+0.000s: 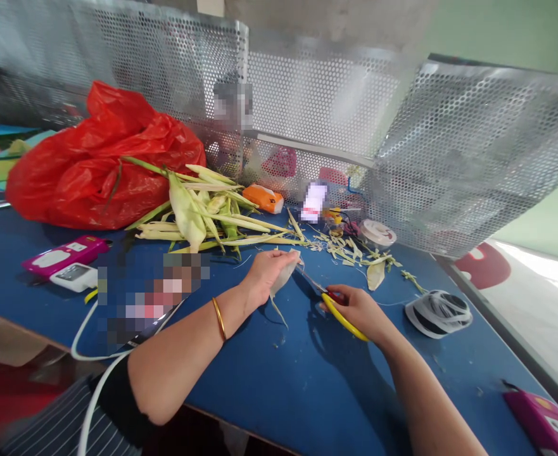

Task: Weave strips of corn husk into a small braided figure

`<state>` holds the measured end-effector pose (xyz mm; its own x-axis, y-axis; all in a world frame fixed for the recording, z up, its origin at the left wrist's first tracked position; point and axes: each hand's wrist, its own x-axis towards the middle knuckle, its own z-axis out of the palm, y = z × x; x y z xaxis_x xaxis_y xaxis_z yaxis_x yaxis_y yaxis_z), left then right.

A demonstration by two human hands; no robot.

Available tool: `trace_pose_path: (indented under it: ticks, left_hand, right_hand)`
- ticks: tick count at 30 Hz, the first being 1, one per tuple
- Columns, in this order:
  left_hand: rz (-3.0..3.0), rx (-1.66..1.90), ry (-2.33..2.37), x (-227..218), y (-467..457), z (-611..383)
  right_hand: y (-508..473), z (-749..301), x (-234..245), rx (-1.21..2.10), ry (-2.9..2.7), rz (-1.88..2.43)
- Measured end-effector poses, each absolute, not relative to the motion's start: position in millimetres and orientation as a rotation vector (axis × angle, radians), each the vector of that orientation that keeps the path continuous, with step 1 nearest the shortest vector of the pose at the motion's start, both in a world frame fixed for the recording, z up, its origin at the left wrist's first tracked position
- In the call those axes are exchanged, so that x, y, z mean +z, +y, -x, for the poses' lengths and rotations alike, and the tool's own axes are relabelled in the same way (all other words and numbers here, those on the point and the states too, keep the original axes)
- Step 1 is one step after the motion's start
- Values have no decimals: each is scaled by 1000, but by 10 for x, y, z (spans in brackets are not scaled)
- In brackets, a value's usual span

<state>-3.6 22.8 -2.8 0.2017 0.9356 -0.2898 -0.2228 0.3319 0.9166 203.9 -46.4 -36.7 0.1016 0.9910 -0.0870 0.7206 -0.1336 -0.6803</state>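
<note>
My left hand (268, 272) pinches a pale piece of corn husk (284, 277) above the middle of the blue table, and a thin strip dangles below it. In my right hand (355, 307) are scissors (344, 316) with yellow and red handles. Their blades point up and left at the husk's edge; whether they touch it I cannot tell. Behind my left hand lies a heap of green-white corn husks (188, 215). Small husk scraps (342, 247) are scattered beyond the scissors, with one larger husk piece (376, 275) to their right.
A red plastic bag (102, 171) bulges at the back left. Purple packs (64, 256) lie left and near right. A spool of white cord (437, 313) sits to the right, tape roll (377, 232) behind. A white cable (82, 323) crosses by my left arm. Perforated metal panels (317, 95) stand behind.
</note>
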Motion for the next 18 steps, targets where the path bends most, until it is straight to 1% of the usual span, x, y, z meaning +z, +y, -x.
trace_pose_path:
  ticks: [2,6,9,11,12,15,18]
  left_hand:
    - [-852,956,1015,-46,219,22]
    - [-867,907,1008,-75,197,1]
    - [-918,881,1017,-77,179,-4]
    - [-941,887,1001,-76,169,-5]
    - [-950,895,991,-75,164,-6]
    - [-985,902,954,-78,144,-12]
    - [-1028,916,837,-90,119,-26]
  right_hand:
    - [-420,-2009,-370,712,-1662,1912]
    - [-286,-1994,-347,779,-1628,1911]
    - [-247,-2032,-324,587,-1414,2025]
    - [-289,-2049,-309,501,-1231,1997]
    - [-325,-2043,-301,547,-1154,1924]
    - [-442,-1933,-278,876,-973,1527]
    - [-502,-1722,-270,1063,-909,1277]
